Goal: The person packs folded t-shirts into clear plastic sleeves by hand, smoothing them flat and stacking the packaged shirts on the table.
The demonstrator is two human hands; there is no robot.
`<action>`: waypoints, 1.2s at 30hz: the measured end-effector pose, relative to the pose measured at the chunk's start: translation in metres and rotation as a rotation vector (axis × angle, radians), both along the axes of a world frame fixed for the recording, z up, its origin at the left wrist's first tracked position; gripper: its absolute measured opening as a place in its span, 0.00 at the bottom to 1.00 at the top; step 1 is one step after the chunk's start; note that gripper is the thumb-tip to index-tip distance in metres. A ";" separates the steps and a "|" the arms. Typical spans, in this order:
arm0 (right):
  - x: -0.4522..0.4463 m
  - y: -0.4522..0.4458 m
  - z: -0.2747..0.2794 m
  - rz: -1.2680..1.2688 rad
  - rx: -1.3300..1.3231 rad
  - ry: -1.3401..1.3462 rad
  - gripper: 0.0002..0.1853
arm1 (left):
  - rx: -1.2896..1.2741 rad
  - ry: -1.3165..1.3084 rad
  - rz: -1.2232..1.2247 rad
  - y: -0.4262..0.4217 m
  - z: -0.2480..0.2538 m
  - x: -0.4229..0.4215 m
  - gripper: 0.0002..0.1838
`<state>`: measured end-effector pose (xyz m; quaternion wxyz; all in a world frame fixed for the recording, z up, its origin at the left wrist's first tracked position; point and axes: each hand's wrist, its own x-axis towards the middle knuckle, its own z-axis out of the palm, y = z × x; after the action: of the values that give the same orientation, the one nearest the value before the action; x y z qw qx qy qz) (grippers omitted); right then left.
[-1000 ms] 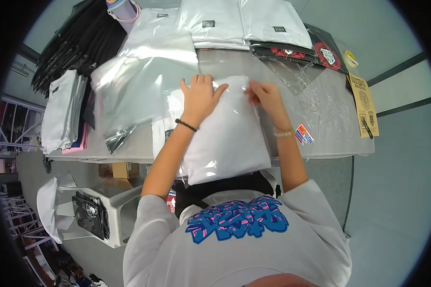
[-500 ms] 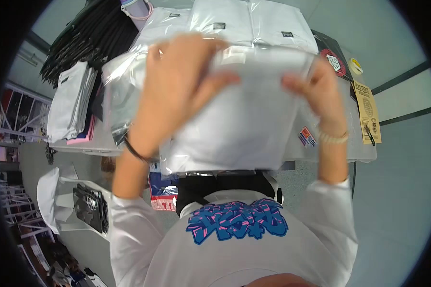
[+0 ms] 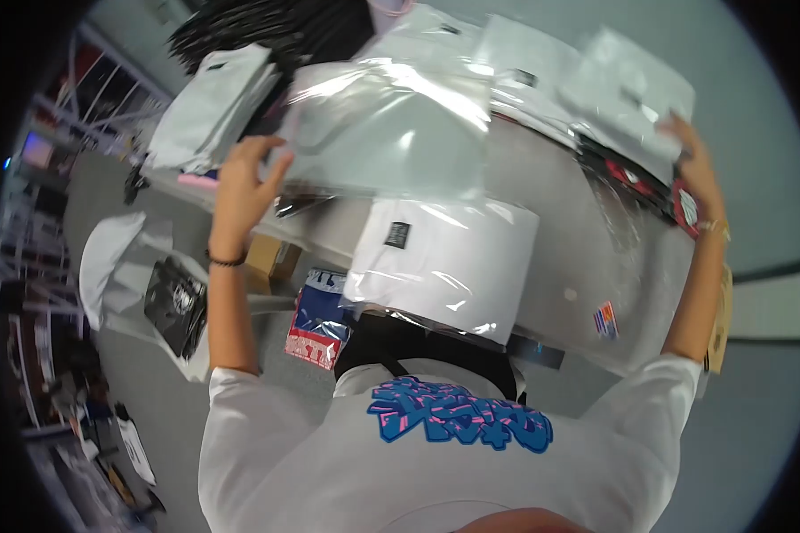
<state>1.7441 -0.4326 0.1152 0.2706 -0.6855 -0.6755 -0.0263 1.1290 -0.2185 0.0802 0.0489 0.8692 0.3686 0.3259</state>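
A folded white shirt with a black label, in a clear bag (image 3: 453,271), lies at the table's front edge before my body. My left hand (image 3: 247,191) is open with nothing in it, fingers apart, beside the left edge of the large clear plastic sleeves (image 3: 387,133). Out at the far right, my right hand (image 3: 695,169) has its fingers stretched out, slightly blurred, at the right edge of a bagged white shirt (image 3: 627,93). That shirt rests, blurred and slightly askew, on the right-hand stack above black bagged items (image 3: 627,173).
Folded white garments (image 3: 209,111) and a dark pile (image 3: 267,31) stand at the left. More bagged white shirts (image 3: 529,75) line the back. A sticker (image 3: 605,321) lies on the grey table (image 3: 560,284). Lower left is a white chair (image 3: 111,266) holding black packages (image 3: 178,302).
Both hands have moved apart, the left outward and the right to the right-hand stack. The bagged shirt between them has left the front, where a labelled one now shows. The view has turned.
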 end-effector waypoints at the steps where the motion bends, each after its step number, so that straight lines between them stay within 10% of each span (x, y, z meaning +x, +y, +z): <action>1: 0.035 0.006 -0.044 -0.032 -0.104 -0.149 0.30 | -0.006 0.028 0.052 0.015 -0.026 -0.016 0.13; 6: 0.040 0.029 -0.111 -0.196 0.005 0.247 0.36 | 0.015 -0.052 0.339 0.075 -0.076 -0.059 0.11; 12: -0.041 0.043 -0.074 -0.670 -0.152 -0.575 0.28 | 0.354 0.203 0.538 0.129 -0.056 -0.096 0.24; 16: -0.179 0.049 -0.050 -0.070 0.257 -0.228 0.22 | -0.083 0.223 0.451 0.132 -0.032 -0.112 0.29; 23: -0.342 0.083 -0.035 0.486 0.160 -0.080 0.18 | -0.154 0.044 0.141 0.144 -0.030 -0.158 0.21; 26: -0.377 0.113 -0.039 0.625 0.134 -0.073 0.16 | -0.171 -0.151 0.406 0.147 -0.015 -0.146 0.22; 30: -0.434 0.122 -0.034 0.746 0.161 -0.120 0.14 | 0.096 0.290 0.655 0.171 -0.008 -0.114 0.22; 35: -0.464 0.072 -0.037 0.679 0.141 -0.206 0.10 | 0.002 -0.092 0.493 0.191 -0.038 -0.117 0.11; 36: -0.460 0.053 -0.035 0.626 0.086 -0.213 0.11 | -0.346 -0.127 0.454 0.153 -0.018 -0.115 0.10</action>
<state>1.2839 -0.3798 0.0802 0.2223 -0.4260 -0.8760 -0.0419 1.0144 -0.0651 0.0618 0.1455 0.7212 0.5998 0.3147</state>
